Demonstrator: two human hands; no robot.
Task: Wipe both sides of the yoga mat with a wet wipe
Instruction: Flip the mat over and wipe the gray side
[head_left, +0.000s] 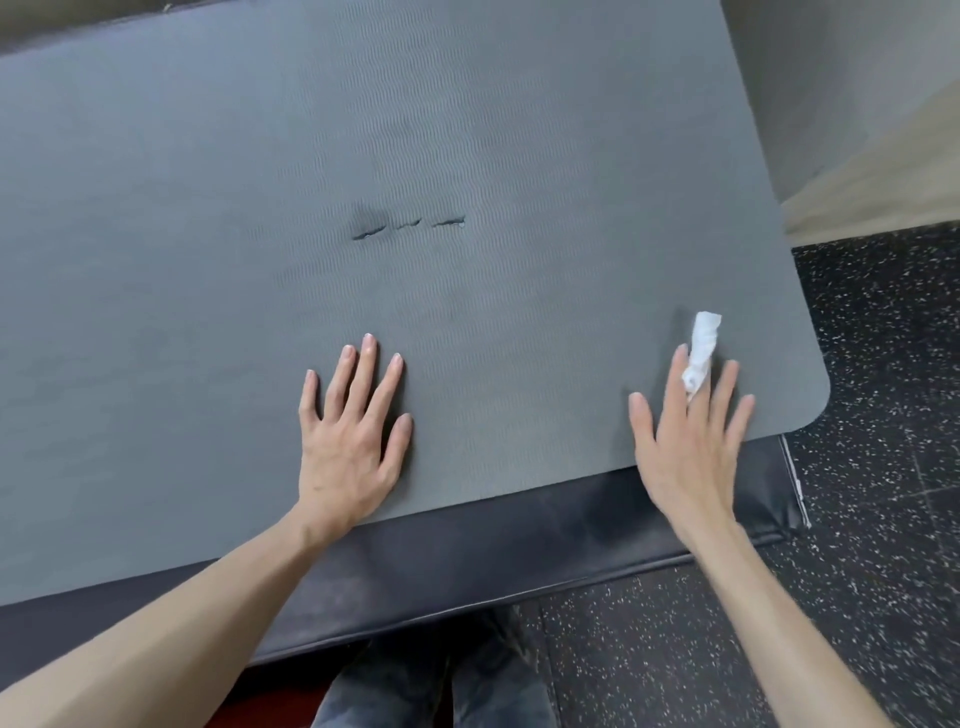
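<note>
while the grey yoga mat (415, 130) lies spread flat over a dark padded mat (493, 551) on the black speckled floor (883, 364), three small tears (408, 227) show near its middle. left hand (349, 441) presses flat on the mat near its near edge, fingers straight and spread. right hand (691, 441) lies by the mat's rounded corner, fingers straight, with a twisted white wet wipe (701, 348) pinched between the index and middle fingers, its end sticking out past the fingertips.
</note>
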